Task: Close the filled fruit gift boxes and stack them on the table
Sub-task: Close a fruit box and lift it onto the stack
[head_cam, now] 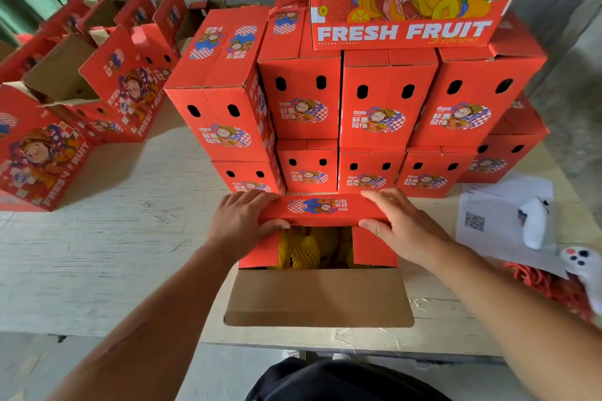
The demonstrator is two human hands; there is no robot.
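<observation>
Much is done, it seems: a stack (365,98) of closed red boxes fills the far middle of the surface (136,238), two tiers with one more box on top. Work is left: open boxes (97,81) wait at the far left corner. The box (319,296) in hand sits at the near edge, half closed, I judge. Its brown near flap hangs toward the person, the two red side flaps are folded in, and netted yellow fruit (306,247) shows between. Left hand (241,221) and right hand (404,225) each pinch the red far flap (322,208), thumbs under its edge.
</observation>
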